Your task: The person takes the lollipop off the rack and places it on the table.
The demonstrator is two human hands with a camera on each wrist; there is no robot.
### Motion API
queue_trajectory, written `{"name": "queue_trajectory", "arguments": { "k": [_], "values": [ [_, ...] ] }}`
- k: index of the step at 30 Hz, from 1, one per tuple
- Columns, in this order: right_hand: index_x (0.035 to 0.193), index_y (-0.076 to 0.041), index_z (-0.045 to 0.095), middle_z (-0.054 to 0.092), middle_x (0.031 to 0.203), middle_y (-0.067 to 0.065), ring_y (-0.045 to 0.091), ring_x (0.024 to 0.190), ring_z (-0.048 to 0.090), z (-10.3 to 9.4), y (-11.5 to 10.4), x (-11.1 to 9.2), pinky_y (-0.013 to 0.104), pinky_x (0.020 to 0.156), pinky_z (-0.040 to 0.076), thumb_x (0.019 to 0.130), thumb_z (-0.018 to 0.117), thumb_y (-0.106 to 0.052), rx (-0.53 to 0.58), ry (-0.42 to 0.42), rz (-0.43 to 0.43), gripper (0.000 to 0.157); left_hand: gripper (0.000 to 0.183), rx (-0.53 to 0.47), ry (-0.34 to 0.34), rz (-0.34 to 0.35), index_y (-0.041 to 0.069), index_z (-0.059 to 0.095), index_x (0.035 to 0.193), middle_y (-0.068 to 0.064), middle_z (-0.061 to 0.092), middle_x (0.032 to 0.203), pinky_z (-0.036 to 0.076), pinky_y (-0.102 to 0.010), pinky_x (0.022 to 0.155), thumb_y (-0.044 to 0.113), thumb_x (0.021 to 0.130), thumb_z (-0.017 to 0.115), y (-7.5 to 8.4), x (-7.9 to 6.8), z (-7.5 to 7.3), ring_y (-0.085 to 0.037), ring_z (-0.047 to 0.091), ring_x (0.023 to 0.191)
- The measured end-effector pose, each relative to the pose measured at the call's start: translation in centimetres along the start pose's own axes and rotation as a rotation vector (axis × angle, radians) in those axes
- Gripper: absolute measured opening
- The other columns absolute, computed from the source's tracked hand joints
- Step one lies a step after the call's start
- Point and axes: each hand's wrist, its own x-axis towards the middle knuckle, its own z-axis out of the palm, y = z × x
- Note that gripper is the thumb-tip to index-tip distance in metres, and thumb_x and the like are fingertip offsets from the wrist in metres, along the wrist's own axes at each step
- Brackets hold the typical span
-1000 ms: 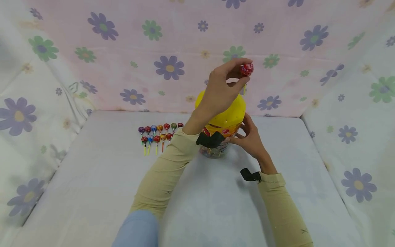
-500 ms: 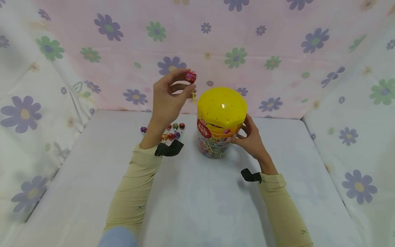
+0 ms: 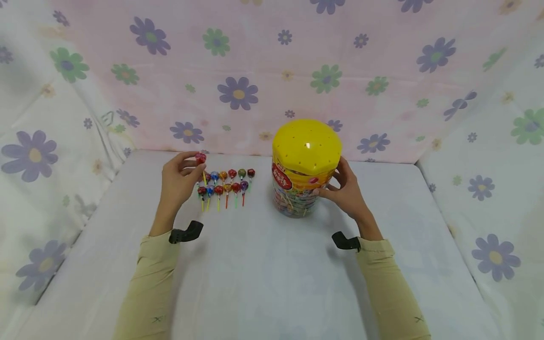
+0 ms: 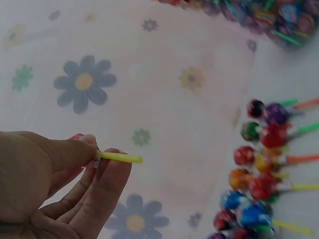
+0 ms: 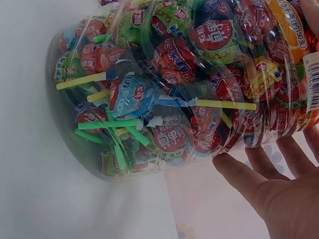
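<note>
My left hand pinches a lollipop with a red wrapper between thumb and fingers, over the left end of two lollipop rows. In the left wrist view its yellow stick points right, and the thumb hides most of the candy. A clear jar with a yellow lid stands upright, full of wrapped lollipops. My right hand holds the jar's right side, thumb in front and fingers behind. In the right wrist view, fingertips touch the ribbed plastic wall.
Two rows of lollipops, including a red one and a green one, lie left of the jar with sticks toward me. A white cloth covers the table. Behind it hangs a flowered curtain.
My left hand has carried the red lollipop from above the jar lid leftward and down to the left end of the rows. The right hand and the jar have stayed in place.
</note>
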Motion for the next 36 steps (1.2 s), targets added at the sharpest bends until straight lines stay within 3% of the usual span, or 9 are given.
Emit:
{"name": "queue_trajectory", "arguments": {
  "k": [3, 6, 9, 14, 23, 30, 33, 36],
  "values": [
    [0.159, -0.029, 0.031, 0.04, 0.158, 0.001, 0.029, 0.139, 0.045, 0.1, -0.1, 0.0, 0.055, 0.109, 0.046, 0.083, 0.08, 0.004, 0.006, -0.001, 0.001, 0.096, 0.039, 0.105, -0.004, -0.092, -0.004, 0.06, 0.134, -0.03, 0.068, 0.111, 0.052, -0.005, 0.064, 0.01, 0.099, 0.066, -2.7, -0.8, -0.7, 0.0, 0.067, 0.074],
    [0.158, -0.028, 0.031, 0.04, 0.158, 0.002, 0.029, 0.139, 0.045, 0.2, -0.1, 0.0, 0.056, 0.109, 0.046, 0.083, 0.08, 0.004, 0.006, 0.001, 0.0, 0.096, 0.038, 0.193, -0.02, -0.16, -0.006, 0.06, 0.133, -0.031, 0.069, 0.111, 0.05, -0.005, 0.061, 0.01, 0.099, 0.065, -5.0, -1.5, -1.2, -0.023, 0.075, 0.081],
    [0.158, -0.028, 0.031, 0.04, 0.158, 0.002, 0.03, 0.14, 0.045, 0.3, -0.2, 0.0, 0.056, 0.11, 0.046, 0.083, 0.08, 0.004, 0.01, 0.0, -0.002, 0.096, 0.038, 0.28, -0.046, -0.216, -0.009, 0.059, 0.132, -0.033, 0.069, 0.11, 0.049, -0.009, 0.058, 0.009, 0.099, 0.065, -6.7, -1.8, -1.6, -0.04, 0.073, 0.092],
    [0.159, -0.028, 0.031, 0.04, 0.158, 0.002, 0.029, 0.139, 0.045, 0.5, -0.4, 0.0, 0.055, 0.11, 0.046, 0.083, 0.08, 0.004, 0.016, -0.004, -0.005, 0.096, 0.036, 0.402, -0.094, -0.239, -0.013, 0.062, 0.124, -0.032, 0.071, 0.101, 0.047, -0.019, 0.054, 0.007, 0.094, 0.068, -8.7, -1.7, -1.7, -0.041, 0.07, 0.088],
    [0.158, -0.029, 0.031, 0.04, 0.157, 0.001, 0.028, 0.139, 0.045, 0.6, -0.3, -0.3, 0.055, 0.11, 0.045, 0.084, 0.08, 0.002, 0.013, 0.0, 0.005, 0.094, 0.033, 0.459, -0.076, -0.215, -0.016, 0.065, 0.114, -0.031, 0.071, 0.089, 0.044, -0.023, 0.05, 0.006, 0.09, 0.072, -8.9, -2.0, -1.5, -0.038, 0.068, 0.072],
    [0.159, -0.03, 0.028, 0.039, 0.159, 0.002, 0.03, 0.143, 0.042, 0.4, -0.2, -0.6, 0.057, 0.115, 0.039, 0.086, 0.079, 0.0, 0.006, -0.005, 0.033, 0.094, 0.043, 0.505, -0.159, -0.229, -0.018, 0.061, 0.12, -0.029, 0.072, 0.09, 0.047, -0.026, 0.055, 0.015, 0.094, 0.071, -8.7, -1.6, -1.7, -0.033, 0.067, 0.073],
    [0.162, -0.031, 0.023, 0.034, 0.163, 0.001, 0.032, 0.148, 0.036, 0.1, -0.5, -0.9, 0.061, 0.119, 0.031, 0.089, 0.079, -0.007, -0.065, -0.032, 0.075, 0.094, 0.047, 0.507, -0.197, -0.198, -0.019, 0.057, 0.126, -0.031, 0.071, 0.094, 0.055, -0.036, 0.059, 0.017, 0.097, 0.067, -8.1, -1.7, -1.9, -0.037, 0.069, 0.078],
    [0.163, -0.031, 0.02, 0.027, 0.167, -0.001, 0.032, 0.153, 0.027, -0.5, -1.3, -1.7, 0.065, 0.121, 0.023, 0.092, 0.077, -0.016, -0.2, -0.042, 0.102, 0.092, 0.049, 0.479, -0.219, -0.108, -0.017, 0.052, 0.133, -0.034, 0.069, 0.105, 0.06, -0.05, 0.075, 0.016, 0.1, 0.064, -7.0, -2.1, -1.7, -0.045, 0.068, 0.091]
  ]
}}
